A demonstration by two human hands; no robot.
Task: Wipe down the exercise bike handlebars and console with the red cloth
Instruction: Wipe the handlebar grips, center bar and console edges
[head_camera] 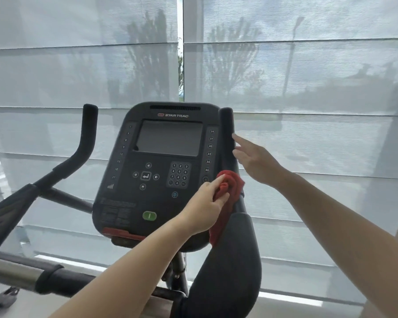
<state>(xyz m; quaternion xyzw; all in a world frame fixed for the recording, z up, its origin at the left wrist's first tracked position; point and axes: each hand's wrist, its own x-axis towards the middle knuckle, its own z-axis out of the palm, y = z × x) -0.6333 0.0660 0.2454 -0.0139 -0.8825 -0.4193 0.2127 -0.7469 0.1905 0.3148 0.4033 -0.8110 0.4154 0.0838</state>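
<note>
Left hand [201, 206] presses red cloth [227, 198] against right handlebar [226, 134]; right hand [254, 160] fingertips touch it.

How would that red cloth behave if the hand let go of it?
Probably floppy: the red cloth bunches in the left hand and its tail droops along the right handlebar. Likely light, so it might slide off and fall.

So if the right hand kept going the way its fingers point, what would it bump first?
Probably the right handlebar. The right hand is open, its fingertips pointing left and up, already at the bar or nearly touching; depth is hard to judge.
</note>
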